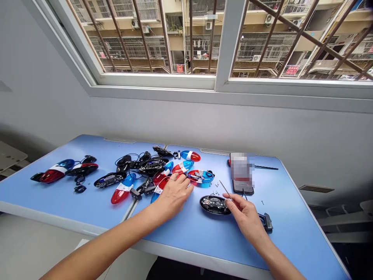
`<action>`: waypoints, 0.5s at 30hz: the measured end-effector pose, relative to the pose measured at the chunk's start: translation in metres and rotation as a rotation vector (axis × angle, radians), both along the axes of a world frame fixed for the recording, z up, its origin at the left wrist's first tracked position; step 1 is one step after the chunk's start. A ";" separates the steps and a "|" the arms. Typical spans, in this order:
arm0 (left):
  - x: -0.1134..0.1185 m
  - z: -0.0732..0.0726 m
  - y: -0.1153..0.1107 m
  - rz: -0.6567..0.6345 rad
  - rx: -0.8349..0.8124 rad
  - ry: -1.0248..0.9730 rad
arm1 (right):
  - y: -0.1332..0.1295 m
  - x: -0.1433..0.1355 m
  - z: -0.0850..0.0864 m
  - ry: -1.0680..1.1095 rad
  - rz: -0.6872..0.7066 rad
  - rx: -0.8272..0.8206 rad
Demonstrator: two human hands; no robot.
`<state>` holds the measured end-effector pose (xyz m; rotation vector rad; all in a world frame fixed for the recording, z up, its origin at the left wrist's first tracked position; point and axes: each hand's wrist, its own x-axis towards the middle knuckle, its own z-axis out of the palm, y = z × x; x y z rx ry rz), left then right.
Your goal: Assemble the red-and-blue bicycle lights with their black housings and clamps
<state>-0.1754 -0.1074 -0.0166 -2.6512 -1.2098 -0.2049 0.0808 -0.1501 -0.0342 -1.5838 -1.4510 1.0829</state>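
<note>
My left hand (174, 193) is closed, fingers bunched and tips hidden, over a group of red, white and blue plastic covers. Just beyond its fingertips lies a red-and-blue cover (205, 177) with batteries in it. Between the fingers of my right hand (246, 214) is a thin metal tool (225, 190), its tip pointing up and to the left; its kind is unclear. The right thumb and fingers are at the end of a black oval housing (212, 204), which lies with its inner parts facing up. Several small screws (216, 192) are scattered behind the housing.
A phone (241, 175) lies at the back right, by a screwdriver (266, 167). Beside my right wrist sits a black bracket (266, 223). More black housings (110, 180), cables and covers (124, 189) crowd the left and middle of the blue table (186, 249). Behind is a window (154, 81).
</note>
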 end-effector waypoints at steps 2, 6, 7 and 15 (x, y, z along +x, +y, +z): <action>0.003 0.007 0.008 -0.015 -0.024 -0.046 | -0.001 0.000 0.000 0.015 -0.010 0.001; 0.019 0.019 0.038 0.011 -0.070 0.013 | -0.003 0.001 -0.002 0.059 -0.032 0.006; 0.024 0.021 0.047 -0.008 -0.090 0.039 | -0.003 0.001 -0.003 0.069 -0.040 0.005; 0.043 0.012 0.074 -0.098 -0.123 0.117 | -0.005 0.000 -0.001 0.162 -0.077 -0.022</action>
